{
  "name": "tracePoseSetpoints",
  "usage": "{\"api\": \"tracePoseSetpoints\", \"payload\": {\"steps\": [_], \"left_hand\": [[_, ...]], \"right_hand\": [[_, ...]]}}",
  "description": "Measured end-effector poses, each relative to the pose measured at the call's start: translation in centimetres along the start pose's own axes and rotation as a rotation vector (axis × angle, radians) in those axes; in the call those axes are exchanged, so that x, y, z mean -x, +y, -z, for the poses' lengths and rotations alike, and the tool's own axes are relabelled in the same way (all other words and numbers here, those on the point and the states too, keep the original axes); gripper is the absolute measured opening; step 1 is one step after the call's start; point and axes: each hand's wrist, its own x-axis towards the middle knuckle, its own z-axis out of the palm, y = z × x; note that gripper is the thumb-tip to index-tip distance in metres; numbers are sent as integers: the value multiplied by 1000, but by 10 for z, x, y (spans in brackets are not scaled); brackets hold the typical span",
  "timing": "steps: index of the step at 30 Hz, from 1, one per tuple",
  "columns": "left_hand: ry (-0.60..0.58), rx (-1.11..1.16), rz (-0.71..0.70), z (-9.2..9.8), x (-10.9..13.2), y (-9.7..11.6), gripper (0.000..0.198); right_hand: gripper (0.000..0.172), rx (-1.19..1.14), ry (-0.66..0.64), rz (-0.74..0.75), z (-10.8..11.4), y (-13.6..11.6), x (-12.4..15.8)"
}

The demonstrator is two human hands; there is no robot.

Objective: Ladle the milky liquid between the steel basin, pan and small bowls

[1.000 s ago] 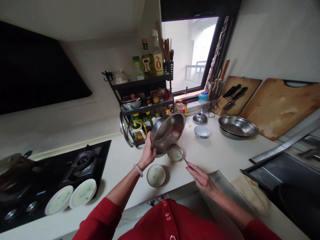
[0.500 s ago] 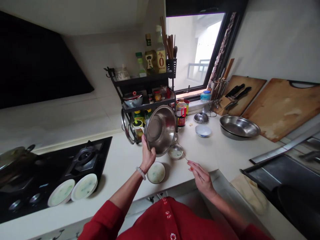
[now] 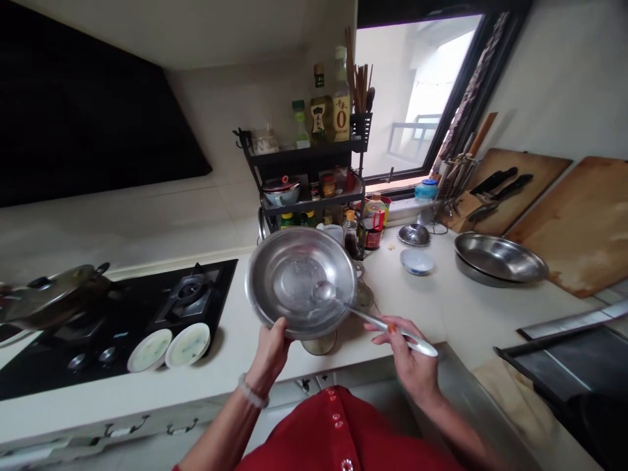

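Note:
My left hand (image 3: 271, 350) grips the near rim of a large steel mixing bowl (image 3: 289, 271), held level above the counter edge with its inside facing me. My right hand (image 3: 409, 356) is closed on the handle of a metal spoon (image 3: 373, 319), whose head rests inside the bowl. Under the bowl, a small filled bowl (image 3: 318, 344) on the counter shows only partly. Two more small filled bowls (image 3: 168, 348) stand on the black stove (image 3: 122, 320) at my left.
A black spice rack (image 3: 314, 190) with bottles stands behind the bowl. Right of it are a small blue-white dish (image 3: 417, 261), a steel lid (image 3: 413, 234), stacked steel pans (image 3: 498, 258), cutting boards (image 3: 581, 222) and knives (image 3: 498, 183). A lidded pot (image 3: 53, 297) sits far left, a sink (image 3: 569, 366) right.
The steel bowl came down from its tilted position and toward me, and is now held level. My right hand brought the spoon up into it. My view shifted left.

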Motion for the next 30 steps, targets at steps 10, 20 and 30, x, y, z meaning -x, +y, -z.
{"api": "tracePoseSetpoints", "payload": {"steps": [10, 20, 30], "left_hand": [[352, 293, 255, 115, 13, -16, 22], [336, 234, 318, 138, -41, -48, 17], [318, 207, 259, 153, -63, -59, 10]], "right_hand": [[14, -87, -426, 15, -90, 5, 15], [5, 203, -488, 18, -146, 51, 26], [25, 332, -794, 55, -159, 64, 39]]}}
